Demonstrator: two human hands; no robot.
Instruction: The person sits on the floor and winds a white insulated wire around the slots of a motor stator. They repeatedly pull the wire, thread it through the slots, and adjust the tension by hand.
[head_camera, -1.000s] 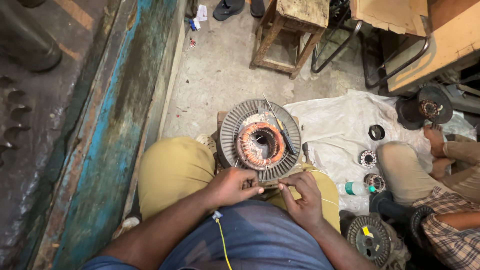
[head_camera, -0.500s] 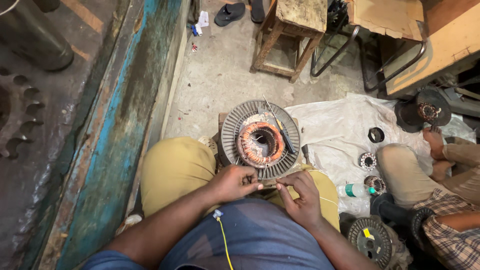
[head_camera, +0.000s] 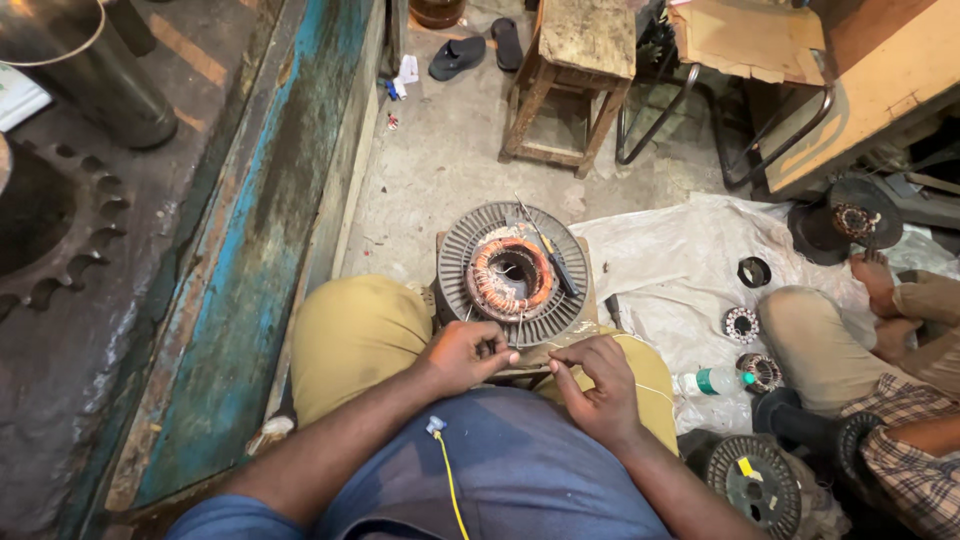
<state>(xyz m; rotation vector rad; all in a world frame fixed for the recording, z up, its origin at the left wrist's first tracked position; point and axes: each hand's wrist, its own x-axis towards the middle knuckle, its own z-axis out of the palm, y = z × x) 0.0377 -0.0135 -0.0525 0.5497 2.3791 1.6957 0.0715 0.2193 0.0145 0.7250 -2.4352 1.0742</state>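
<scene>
Mostly the risk sits in the stator (head_camera: 513, 274); it rests on a small wooden block between the person's knees, just ahead of both hands, finned rim flat, copper winding (head_camera: 512, 277) ringing the bore; block is barely wider than the rim, so a hard pull could tip or slide it, my guess. Thin tool (head_camera: 548, 252) lies loose across the rim at upper right, touching the winding; a jolt would likely drop it into the bore or nick the enamel. Left hand (head_camera: 465, 354) is curled at the near rim, fingers pinched on fine wire (head_camera: 527, 357); right hand (head_camera: 598, 385) pinches the same strand just beside it; strand runs taut between them; over-tension or a kink could snap it or scrape insulation, and the slack end trailing right over the knee could snag. Another person's knee (head_camera: 815, 345) and small parts on the white sheet (head_camera: 665, 265) sit near; a bump could scatter them. Packages and labels: brown cardboard (head_camera: 750, 40), flat, on the chair at top right; clear bottle (head_camera: 712, 381) with green cap, lying right of the knee; small yellow tag on a wire spool (head_camera: 755, 487), bottom right; white paper scraps (head_camera: 403, 75) by the blue wall; markings too small to tell.
</scene>
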